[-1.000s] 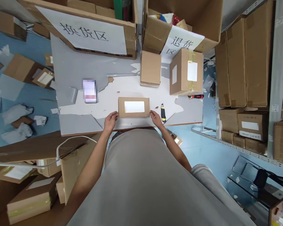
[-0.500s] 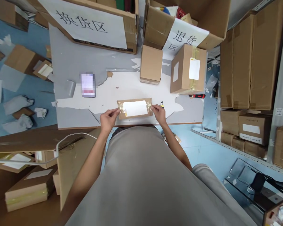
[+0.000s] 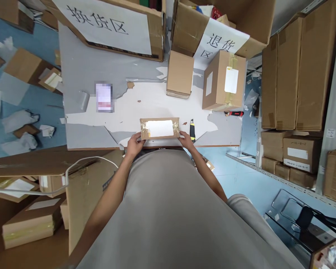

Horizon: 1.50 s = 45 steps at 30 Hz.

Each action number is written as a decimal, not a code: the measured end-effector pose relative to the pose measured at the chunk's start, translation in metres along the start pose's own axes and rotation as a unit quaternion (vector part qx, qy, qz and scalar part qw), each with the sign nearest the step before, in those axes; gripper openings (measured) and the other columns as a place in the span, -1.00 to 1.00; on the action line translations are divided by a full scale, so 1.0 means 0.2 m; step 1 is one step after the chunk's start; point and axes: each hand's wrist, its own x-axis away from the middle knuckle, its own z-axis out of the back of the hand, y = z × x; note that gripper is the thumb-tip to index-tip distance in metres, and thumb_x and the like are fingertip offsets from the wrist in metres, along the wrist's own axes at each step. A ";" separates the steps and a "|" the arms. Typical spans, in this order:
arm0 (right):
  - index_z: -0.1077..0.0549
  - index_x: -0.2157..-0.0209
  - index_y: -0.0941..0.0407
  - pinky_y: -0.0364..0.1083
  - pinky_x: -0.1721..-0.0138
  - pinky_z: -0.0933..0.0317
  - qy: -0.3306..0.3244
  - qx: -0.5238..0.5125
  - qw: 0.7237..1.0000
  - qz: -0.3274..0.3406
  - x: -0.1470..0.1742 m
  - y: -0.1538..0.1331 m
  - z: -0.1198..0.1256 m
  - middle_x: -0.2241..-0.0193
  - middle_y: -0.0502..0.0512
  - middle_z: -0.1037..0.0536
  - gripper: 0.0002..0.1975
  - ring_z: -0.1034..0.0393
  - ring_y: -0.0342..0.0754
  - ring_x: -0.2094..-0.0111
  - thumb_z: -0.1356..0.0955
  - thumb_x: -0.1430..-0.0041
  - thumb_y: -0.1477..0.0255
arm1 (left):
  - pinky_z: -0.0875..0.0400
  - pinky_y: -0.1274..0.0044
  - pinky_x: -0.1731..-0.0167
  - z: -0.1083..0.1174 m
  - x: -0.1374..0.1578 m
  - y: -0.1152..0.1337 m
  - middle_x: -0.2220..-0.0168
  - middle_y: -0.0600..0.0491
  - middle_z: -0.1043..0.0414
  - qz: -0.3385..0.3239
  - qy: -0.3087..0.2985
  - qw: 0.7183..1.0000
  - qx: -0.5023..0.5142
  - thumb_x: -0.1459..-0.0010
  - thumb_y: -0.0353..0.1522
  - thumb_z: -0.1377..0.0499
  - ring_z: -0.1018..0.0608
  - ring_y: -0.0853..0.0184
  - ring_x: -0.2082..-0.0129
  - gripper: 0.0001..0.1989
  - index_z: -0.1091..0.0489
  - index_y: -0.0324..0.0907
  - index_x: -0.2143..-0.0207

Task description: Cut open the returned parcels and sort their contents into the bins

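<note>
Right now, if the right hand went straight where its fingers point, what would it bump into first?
Probably the small, labelled, taped box: the right hand has its fingertips right by the box's right end, though exactly where they touch is hard to tell.

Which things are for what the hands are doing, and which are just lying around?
Being handled:
- small taped cardboard box with a white label
- left hand and right hand, at its ends

Probably just lying about, untouched:
- black-and-yellow utility knife
- red-and-black tool
- plain cardboard box
- bigger taped box
</note>
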 end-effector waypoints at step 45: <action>-0.71 -0.21 0.09 0.21 -0.35 -0.58 0.068 -0.022 0.996 -0.048 0.12 -0.23 -0.01 -0.10 0.28 -0.84 -0.60 -0.77 0.20 -0.16 -0.46 -0.43 0.30 | -0.57 0.14 -0.47 -0.01 0.00 0.20 -0.27 -0.19 -0.72 -0.050 0.008 0.993 0.106 -0.22 -0.43 -0.32 -0.74 -0.05 -0.29 -0.69 -0.75 -0.23 0.01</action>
